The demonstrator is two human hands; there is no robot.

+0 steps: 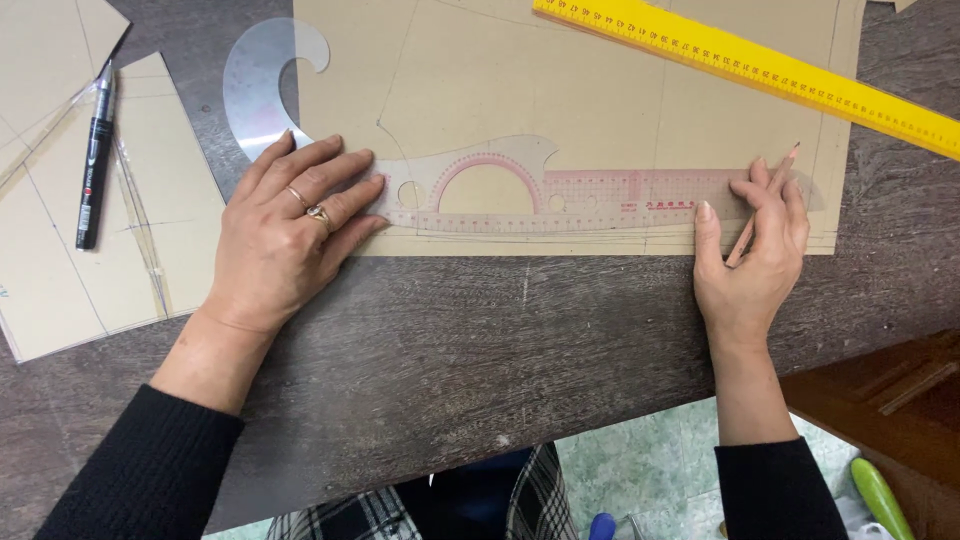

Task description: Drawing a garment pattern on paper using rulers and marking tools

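Pressing flat on the work, the left hand [280, 235] lies palm down with its fingers spread apart, the fingertips resting on the left end of a clear plastic curve ruler [560, 195]; nothing is clasped in this hand, which only weighs the ruler down. The ruler (see-through, with pink markings and an arched cut-out) stretches sideways along the lower edge of a large sheet of tan pattern paper [600, 90], which lies on a dark wooden table [450, 350]. At the ruler's right end, the right hand [752, 255] is closed on a pencil [762, 205], pinched between thumb and fingers, the pencil slanting up and to the right. Its tip seems to meet the paper just beside the ruler's edge, though the fingers hide the exact spot. A second clear curved template [262, 85], shaped like a hook, lies partly on the table and partly under the left fingertips, at the paper's left edge. A long yellow ruler [760, 68] crosses the paper's upper right corner at a slant, well apart from both hands. Left of the left hand, a black marker pen [95, 160] rests on smaller tan paper pieces [150, 230]. Both forearms wear black sleeves [150, 470].
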